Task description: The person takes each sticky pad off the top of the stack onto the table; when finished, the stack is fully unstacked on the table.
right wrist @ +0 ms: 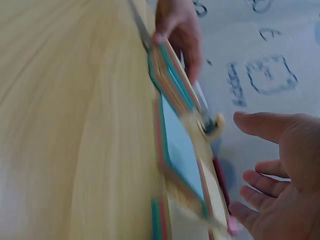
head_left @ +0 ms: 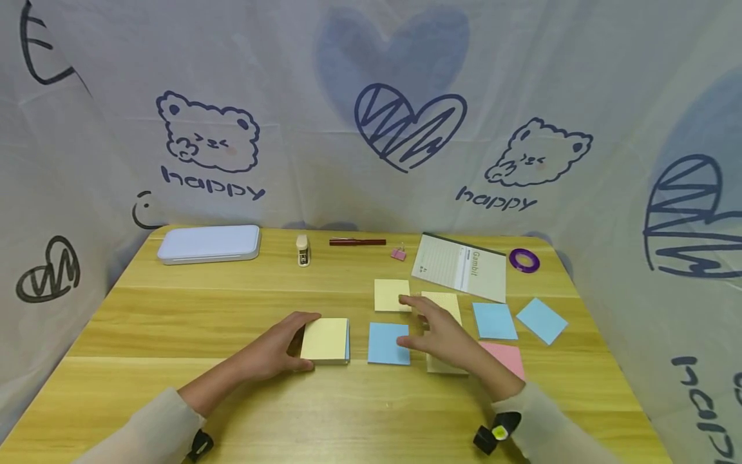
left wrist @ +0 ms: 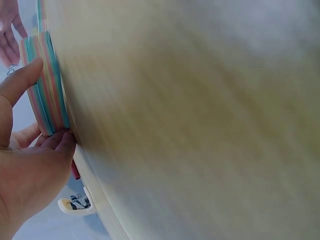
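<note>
A thick pad of sticky notes [head_left: 326, 341], yellow on top with coloured layers at its edge [left wrist: 46, 82], lies on the wooden table [head_left: 174, 322]. My left hand [head_left: 277, 350] grips its left side, thumb and fingers curled on the edges. My right hand [head_left: 440, 332] hovers with fingers spread and relaxed above loose notes: a blue one [head_left: 387, 343] [right wrist: 181, 145], two yellow ones [head_left: 391, 294] [head_left: 445, 304] and a pink one [head_left: 503, 357]. It holds nothing.
Two more blue notes [head_left: 494, 320] [head_left: 542, 320] lie to the right. Along the back edge lie a white case [head_left: 209, 243], a small stapler [head_left: 303, 250], a dark red pen [head_left: 357, 242], a pink binder clip [head_left: 398, 253], a notepad [head_left: 460, 266] and a purple tape ring [head_left: 524, 260].
</note>
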### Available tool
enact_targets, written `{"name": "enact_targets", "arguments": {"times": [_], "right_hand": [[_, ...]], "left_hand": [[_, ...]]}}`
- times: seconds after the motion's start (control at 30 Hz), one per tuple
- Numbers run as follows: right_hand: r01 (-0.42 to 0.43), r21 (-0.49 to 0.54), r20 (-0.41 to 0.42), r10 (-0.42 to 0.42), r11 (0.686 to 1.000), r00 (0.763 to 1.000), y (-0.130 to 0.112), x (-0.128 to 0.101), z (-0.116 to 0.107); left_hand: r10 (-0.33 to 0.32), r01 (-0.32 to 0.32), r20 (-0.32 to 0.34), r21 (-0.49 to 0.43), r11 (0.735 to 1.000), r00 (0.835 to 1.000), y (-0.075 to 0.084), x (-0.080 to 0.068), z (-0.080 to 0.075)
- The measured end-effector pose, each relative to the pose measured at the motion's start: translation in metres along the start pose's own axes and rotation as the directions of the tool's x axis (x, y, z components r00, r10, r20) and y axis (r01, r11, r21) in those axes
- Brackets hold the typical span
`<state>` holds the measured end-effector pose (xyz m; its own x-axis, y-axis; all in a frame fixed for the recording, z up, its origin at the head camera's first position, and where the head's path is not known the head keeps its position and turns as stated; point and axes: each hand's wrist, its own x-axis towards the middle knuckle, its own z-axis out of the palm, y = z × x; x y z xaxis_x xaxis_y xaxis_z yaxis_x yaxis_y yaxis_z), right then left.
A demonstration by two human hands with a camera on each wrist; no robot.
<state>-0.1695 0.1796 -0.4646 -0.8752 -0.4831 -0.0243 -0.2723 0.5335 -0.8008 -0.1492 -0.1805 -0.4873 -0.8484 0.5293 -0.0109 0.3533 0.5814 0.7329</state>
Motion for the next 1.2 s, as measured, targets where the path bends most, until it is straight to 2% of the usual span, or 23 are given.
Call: {"name": "enact_targets", "arguments": {"times": [0.2,0.37,0.53,0.8,1.2], "right_hand": [[0.056,0.005,0.097,-0.056,0.998,0.994,-0.028,0.02,0.035],[0.092,-0.06,0.167,-0.081,0.994,0.983,-0.042,0.034,0.06],[0.1,-0.123,0.197,-0.074,0.987,0.978,-0.049,0.042,0.078],[0.092,-0.214,0.16,-0.058,0.972,0.985,-0.05,0.05,0.088],[0.117,-0.204,0.171,-0.082,0.972,0.982,-0.049,0.053,0.079]], "left_hand": [[-0.017,0.017,0.011,-0.001,1.0,1.0,-0.001,0.0,0.001],[-0.014,0.014,0.017,-0.012,1.0,1.0,-0.001,-0.001,0.0],[0.007,-0.006,0.024,-0.017,1.0,1.0,-0.002,0.0,-0.001],[0.016,-0.016,0.029,-0.02,1.0,0.999,-0.001,-0.001,-0.003],[-0.002,0.005,0.047,-0.06,0.998,0.999,0.001,-0.002,-0.004]]}}
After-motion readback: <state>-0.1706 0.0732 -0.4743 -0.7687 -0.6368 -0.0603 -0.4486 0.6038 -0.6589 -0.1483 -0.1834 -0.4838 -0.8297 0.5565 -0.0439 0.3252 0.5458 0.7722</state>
